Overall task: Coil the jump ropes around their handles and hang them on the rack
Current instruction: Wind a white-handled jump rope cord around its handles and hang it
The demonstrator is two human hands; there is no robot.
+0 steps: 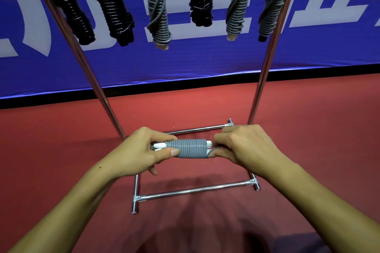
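Red floor [308,119] (matte), blue banner [185,63], steel rack [265,63]

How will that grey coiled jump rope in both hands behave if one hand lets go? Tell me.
The grey coiled jump rope probably stays a firm bundle, its turns tight around white handles. The loose end at the right hand may unwind. Being round, it could roll from the left hand.

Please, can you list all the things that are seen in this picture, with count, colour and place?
Hanging coiled ropes, black: three, black, top, left and centre.
Hanging coiled ropes, grey: three, grey, top, centre and right.
Held jump rope: one, grey coils on white handles, centre, between the hands.
Rack: one, silver metal, poles and base on the floor.
Floor: red.
Banner: blue with white shapes, behind.
Left hand: grips the handles' left end.
Right hand: grips the right end.
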